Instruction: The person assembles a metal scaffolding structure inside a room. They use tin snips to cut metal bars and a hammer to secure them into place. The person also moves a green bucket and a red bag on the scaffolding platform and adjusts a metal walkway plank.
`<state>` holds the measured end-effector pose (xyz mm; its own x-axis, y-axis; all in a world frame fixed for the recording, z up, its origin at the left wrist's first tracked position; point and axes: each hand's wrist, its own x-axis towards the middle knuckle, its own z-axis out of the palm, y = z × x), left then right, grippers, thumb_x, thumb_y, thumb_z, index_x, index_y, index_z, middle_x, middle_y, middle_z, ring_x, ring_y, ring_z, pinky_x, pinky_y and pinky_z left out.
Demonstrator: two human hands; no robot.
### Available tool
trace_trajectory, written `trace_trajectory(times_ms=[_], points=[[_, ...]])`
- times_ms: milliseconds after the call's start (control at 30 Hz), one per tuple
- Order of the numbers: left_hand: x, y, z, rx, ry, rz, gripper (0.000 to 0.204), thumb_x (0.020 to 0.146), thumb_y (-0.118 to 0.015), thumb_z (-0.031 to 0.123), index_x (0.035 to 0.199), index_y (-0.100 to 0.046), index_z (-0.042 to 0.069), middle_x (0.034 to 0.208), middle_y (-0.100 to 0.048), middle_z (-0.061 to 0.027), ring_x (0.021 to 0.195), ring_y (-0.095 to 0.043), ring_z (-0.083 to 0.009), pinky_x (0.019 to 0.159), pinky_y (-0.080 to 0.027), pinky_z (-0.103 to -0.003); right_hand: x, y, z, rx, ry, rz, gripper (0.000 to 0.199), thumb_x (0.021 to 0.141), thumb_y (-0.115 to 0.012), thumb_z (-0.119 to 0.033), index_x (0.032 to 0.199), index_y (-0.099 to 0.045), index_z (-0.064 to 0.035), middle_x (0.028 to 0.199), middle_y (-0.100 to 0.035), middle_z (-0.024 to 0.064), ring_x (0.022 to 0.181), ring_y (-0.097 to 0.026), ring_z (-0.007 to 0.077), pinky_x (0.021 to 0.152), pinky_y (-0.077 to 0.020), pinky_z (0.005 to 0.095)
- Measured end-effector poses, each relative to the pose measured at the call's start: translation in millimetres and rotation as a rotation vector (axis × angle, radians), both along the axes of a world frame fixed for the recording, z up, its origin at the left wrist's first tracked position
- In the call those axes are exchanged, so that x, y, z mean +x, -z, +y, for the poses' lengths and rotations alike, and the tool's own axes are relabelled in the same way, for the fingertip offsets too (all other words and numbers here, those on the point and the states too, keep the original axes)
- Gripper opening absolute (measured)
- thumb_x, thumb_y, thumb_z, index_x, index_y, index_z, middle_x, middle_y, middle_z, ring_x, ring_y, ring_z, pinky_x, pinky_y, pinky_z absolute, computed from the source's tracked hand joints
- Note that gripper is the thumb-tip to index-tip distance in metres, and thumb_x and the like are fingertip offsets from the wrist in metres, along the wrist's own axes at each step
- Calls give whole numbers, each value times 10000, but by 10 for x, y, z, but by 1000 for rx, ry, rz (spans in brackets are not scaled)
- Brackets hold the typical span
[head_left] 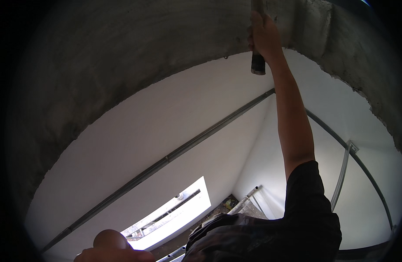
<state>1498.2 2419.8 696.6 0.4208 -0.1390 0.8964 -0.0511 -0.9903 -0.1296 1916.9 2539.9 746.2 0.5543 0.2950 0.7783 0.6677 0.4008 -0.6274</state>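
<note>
My right arm is stretched up in a dark short sleeve. At its end my right hand (266, 37) is closed around the dark handle (258, 64) of a tool. The handle's blunt lower end sticks out below my fist. Its upper part runs out of view at the top edge, so the tool's kind is hidden. At the bottom left edge, part of my left hand (118, 255) shows, its fingers folded. A smooth, round-ended brown thing (110, 239) rises just above it; I cannot make out what it is.
Rough grey concrete (144, 48) curves overhead, meeting white walls (166, 118) along a ragged edge. A dark pipe (166, 159) runs along the left wall, another (362, 157) along the right. Below are a bright window opening (196, 201) and metal tubes (249, 196).
</note>
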Motion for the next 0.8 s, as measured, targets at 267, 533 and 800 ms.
trace_trajectory(times_ms=[267, 533, 800], points=[[-170, 710, 602, -25, -267, -237, 447, 1026, -519, 319, 1403, -481, 81, 933, -612, -87, 722, -542, -177, 602, -415, -318, 313, -217, -239, 558, 27, 118, 420, 1022, -493, -448, 1067, -550, -34, 752, -548, 36, 550, -534, 127, 472, -464, 314], [-783, 1578, 1195, -696, -610, 409, 270, 890, -603, -6, 1155, -649, 23, 908, -721, -106, 693, -654, -165, 622, -508, -294, 612, -265, -419, 83, 55, 113, 436, 1010, -504, -459, 1061, -555, -29, 772, -566, 62, 551, -548, 131, 462, -466, 298], [-768, 1832, 1029, -992, -266, 502, 292, 817, -666, -39, 1098, -682, 38, 1038, -725, -116, 884, -688, -214, 734, -544, -325, 656, -259, -224, -24, -90, 105, 480, 1004, -524, -493, 1182, -526, -48, 735, -555, 34, 498, -519, 111, 424, -454, 309]])
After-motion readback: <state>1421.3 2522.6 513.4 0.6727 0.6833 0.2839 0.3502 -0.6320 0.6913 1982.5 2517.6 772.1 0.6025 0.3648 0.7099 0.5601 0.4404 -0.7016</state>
